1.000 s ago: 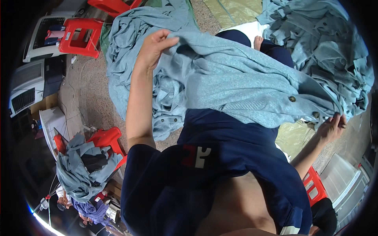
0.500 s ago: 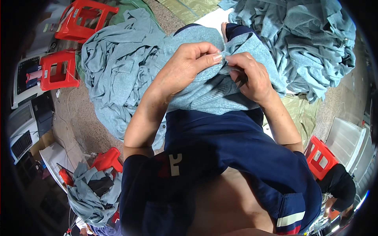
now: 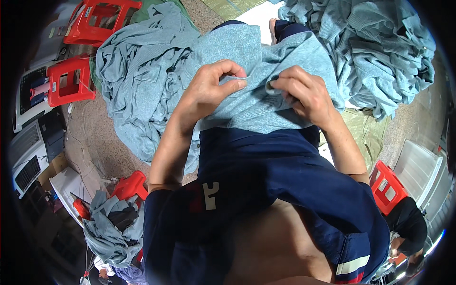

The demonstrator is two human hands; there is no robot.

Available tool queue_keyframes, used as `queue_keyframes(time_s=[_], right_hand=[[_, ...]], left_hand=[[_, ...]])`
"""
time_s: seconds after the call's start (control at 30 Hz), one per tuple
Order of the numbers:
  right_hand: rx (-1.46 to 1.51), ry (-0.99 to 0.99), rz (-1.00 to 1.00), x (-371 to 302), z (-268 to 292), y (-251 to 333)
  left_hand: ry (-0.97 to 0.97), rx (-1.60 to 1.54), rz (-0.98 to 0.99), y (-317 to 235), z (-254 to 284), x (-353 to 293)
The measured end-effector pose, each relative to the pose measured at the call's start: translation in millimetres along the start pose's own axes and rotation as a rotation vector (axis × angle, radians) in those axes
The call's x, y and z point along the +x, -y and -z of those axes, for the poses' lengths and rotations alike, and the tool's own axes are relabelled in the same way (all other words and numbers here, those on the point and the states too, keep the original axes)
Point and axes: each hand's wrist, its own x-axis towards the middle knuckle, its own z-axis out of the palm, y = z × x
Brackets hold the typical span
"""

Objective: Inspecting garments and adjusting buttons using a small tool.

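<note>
FWIW 1 grey-blue garment [image 3: 240, 42] was spread over the person's legs [image 3: 290, 29]. L hand [image 3: 209, 90] had its grip pinched nearly closed on a cloth edge, R hand [image 3: 306, 92] ditto on a fold w/ 1 button [image 3: 270, 85]. AFAICT that button wasn't thru any hole; cldn't tell abt the rest. 2 big heaps [image 3: 137, 71] [image 3: 380, 57], one each side, no telling which was finished, pcs uncountable. 4 red stools [image 3: 130, 184], 1 piled w/ more cloth [image 3: 111, 235].
</note>
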Motion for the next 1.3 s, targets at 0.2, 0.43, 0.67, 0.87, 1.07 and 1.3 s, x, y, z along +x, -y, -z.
queue_keyframes(time_s=[0.2, 0.43, 0.67, 0.87, 1.07, 1.3], right_hand=[[-0.028, -0.208, 0.207, 18.0, -8.9, 17.0], [-0.121, -0.294, 0.213, 17.2, -32.5, 10.9], [0.141, -0.297, -0.001, 24.2, -37.1, 13.7], [0.285, -0.13, -0.304, 22.1, -38.6, 16.9], [0.296, -0.308, -0.199, 16.7, -47.1, 7.0], [0.365, -0.294, -0.38, 22.1, -40.4, 7.0]], left_hand=[[-0.061, -0.298, -0.015, -34.5, -11.5, -0.5], [-0.098, -0.373, 0.027, -31.9, -15.8, -3.0], [-0.204, 0.021, -0.292, -26.3, -20.4, -6.4], [-0.319, 0.378, -0.355, -29.2, -30.9, -9.1], [-0.269, 0.551, -0.391, -14.4, -25.2, -7.1], [-0.413, 0.943, -0.567, -8.9, -29.7, 5.6]])
